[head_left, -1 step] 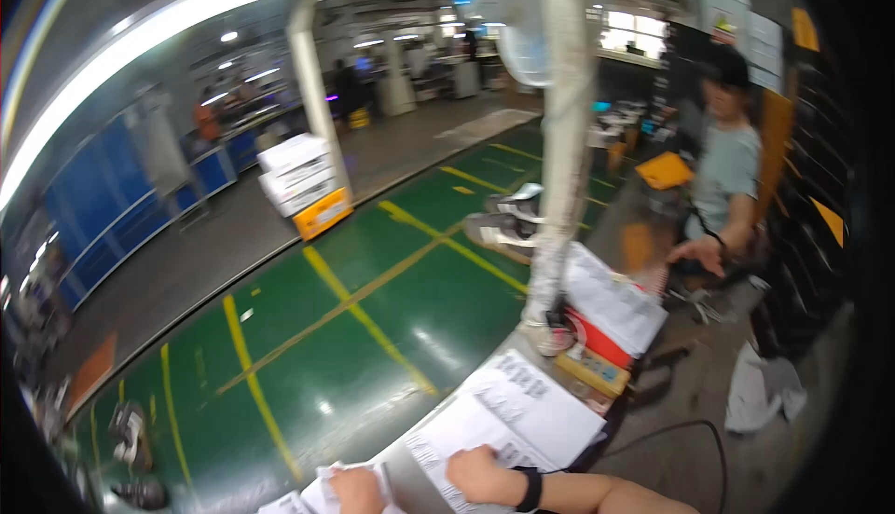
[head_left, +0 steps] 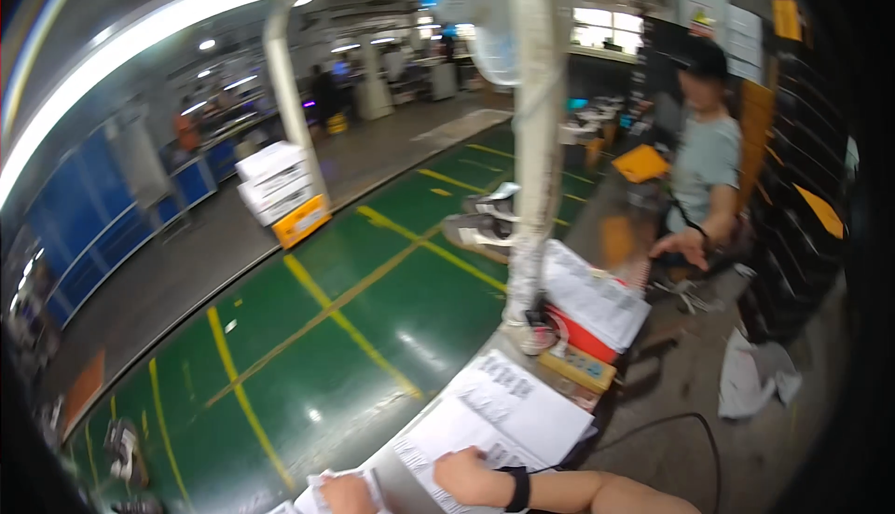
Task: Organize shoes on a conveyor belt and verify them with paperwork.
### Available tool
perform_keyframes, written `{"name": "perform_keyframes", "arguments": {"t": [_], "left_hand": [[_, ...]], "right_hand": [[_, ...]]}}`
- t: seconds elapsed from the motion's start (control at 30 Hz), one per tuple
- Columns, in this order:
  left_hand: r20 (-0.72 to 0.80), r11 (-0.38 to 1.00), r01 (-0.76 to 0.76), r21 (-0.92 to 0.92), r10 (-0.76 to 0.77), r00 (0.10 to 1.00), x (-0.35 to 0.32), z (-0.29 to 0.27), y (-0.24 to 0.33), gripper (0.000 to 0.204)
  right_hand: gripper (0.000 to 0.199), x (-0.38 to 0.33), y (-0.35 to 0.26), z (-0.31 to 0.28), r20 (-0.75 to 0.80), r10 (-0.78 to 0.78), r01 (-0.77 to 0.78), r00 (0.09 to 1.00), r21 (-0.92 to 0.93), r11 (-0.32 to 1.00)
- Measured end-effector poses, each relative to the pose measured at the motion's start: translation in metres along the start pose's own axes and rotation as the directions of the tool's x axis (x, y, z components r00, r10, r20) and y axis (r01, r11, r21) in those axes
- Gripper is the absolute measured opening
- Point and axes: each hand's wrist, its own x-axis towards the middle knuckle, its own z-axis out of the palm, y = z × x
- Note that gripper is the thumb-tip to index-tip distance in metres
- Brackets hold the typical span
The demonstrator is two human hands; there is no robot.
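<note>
Right hand (head_left: pixel 471 477) down flat on a white printed sheet (head_left: pixel 508 416) at the near edge of the worktop (head_left: pixel 653 393), fingers spread, black band at the wrist. Left hand (head_left: pixel 347 493) curled around another white paper (head_left: pixel 317 491), slightly crumpled, low in view. More printed sheets (head_left: pixel 597 295) draped over a red box (head_left: pixel 587 335) beside the white pole (head_left: pixel 533 141).

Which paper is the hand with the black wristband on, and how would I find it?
Start at the tall white pole rising from the workbench. Follow the bench edge toward the bottom of the picture, past the yellow power strip, to the white printed sheets. The right hand rests on the near end of them; unlike the papers draped over the red box, these lie flat.
</note>
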Motion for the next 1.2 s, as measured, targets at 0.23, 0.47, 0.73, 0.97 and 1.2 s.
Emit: {"name": "perform_keyframes", "arguments": {"t": [0.23, 0.47, 0.73, 0.97, 1.2], "left_hand": [[-0.117, 0.958, -0.089, -0.272, 0.059, 0.991, -0.003, -0.019, -0.001, 0.016], [-0.092, 0.967, -0.068, -0.247, 0.047, 0.995, -0.003, -0.014, -0.006, 0.020], [0.068, 0.961, -0.063, -0.270, 0.085, 0.994, -0.026, -0.100, 0.001, 0.044], [-0.106, 0.795, -0.306, -0.523, 0.295, 0.949, -0.061, -0.174, -0.005, 0.047], [-0.244, 0.638, -0.312, -0.704, 0.196, 0.950, -0.038, -0.178, -0.057, 0.014]], "right_hand": [[0.032, 0.028, -0.018, 0.028, 0.093, 0.009, 0.002, 0.996, -0.120, 0.993], [0.034, 0.020, -0.014, 0.005, 0.083, -0.010, 0.020, 0.996, -0.121, 0.992], [0.053, 0.009, 0.021, -0.060, 0.028, -0.270, 0.247, 0.962, 0.327, 0.912], [0.056, 0.082, -0.001, -0.070, 0.209, -0.280, 0.272, 0.937, 0.067, 0.960], [0.057, 0.125, -0.021, -0.074, 0.346, -0.334, 0.374, 0.877, -0.055, 0.926]]}}
